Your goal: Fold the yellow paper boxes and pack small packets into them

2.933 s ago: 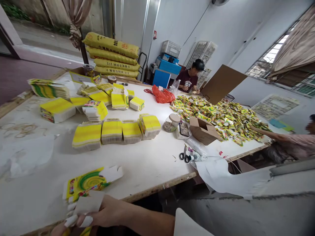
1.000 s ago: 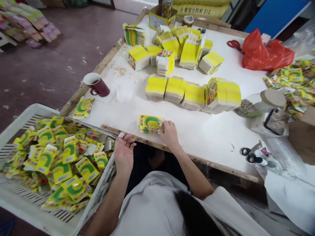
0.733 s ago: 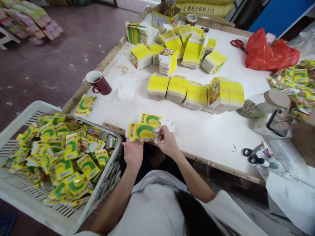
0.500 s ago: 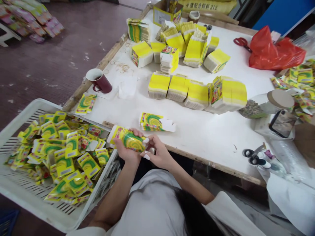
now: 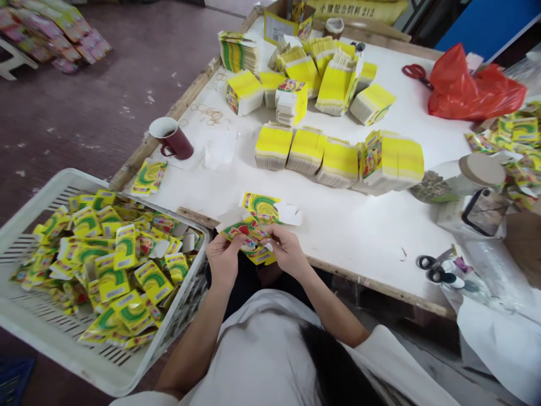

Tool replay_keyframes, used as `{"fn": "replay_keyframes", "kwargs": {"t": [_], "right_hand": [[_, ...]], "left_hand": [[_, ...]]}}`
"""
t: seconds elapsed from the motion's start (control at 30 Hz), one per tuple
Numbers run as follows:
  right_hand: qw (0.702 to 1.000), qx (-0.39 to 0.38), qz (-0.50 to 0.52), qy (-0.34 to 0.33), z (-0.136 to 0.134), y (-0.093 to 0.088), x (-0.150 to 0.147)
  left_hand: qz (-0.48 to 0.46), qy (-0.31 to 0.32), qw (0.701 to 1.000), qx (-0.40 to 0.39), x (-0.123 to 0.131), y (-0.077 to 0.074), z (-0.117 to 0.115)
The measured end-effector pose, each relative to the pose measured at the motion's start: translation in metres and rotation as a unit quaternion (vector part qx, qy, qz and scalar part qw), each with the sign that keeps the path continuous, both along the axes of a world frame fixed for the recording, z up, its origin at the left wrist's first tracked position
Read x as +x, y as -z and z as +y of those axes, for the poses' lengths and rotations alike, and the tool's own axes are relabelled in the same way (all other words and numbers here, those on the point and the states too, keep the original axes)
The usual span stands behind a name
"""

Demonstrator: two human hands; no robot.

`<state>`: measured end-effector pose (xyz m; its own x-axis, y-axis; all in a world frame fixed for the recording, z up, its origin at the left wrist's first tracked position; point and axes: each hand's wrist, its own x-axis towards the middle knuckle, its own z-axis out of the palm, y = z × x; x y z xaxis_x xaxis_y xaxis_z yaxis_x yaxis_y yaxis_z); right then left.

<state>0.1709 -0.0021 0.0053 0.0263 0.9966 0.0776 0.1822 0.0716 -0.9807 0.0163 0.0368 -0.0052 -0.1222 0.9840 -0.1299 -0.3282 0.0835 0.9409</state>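
My left hand (image 5: 225, 260) and my right hand (image 5: 285, 254) both grip one small yellow-and-green carton (image 5: 248, 234), held just in front of the table's near edge with its white flaps sticking out. A short stack of flat cartons (image 5: 261, 205) lies on the white table (image 5: 346, 225) right behind my hands. To my left stands a white plastic crate (image 5: 51, 332) filled with several folded yellow-green cartons (image 5: 110, 259).
Bundles of flat yellow cartons (image 5: 333, 160) cover the middle and far table. A maroon mug (image 5: 171, 138) and rubber bands sit at the left edge. Scissors (image 5: 435, 268), a phone (image 5: 482, 208), a jar (image 5: 448, 177) and a red bag (image 5: 469, 90) are on the right.
The view dropped from the room to my lap. My right hand took a flat carton off the stack, both hands brought it to the table edge and opened it up.
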Motion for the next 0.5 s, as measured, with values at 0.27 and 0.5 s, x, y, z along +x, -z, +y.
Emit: {"fn": "replay_keyframes", "kwargs": {"t": [0.27, 0.5], "right_hand": [[0.949, 0.16, -0.272, -0.022, -0.001, -0.011, 0.024], [0.976, 0.121, -0.114, 0.139, -0.006, 0.006, 0.005]], "left_hand": [[0.073, 0.209, 0.973, 0.068, -0.042, -0.03, 0.019], [0.351, 0.274, 0.892, 0.08, -0.013, -0.035, 0.002]]}}
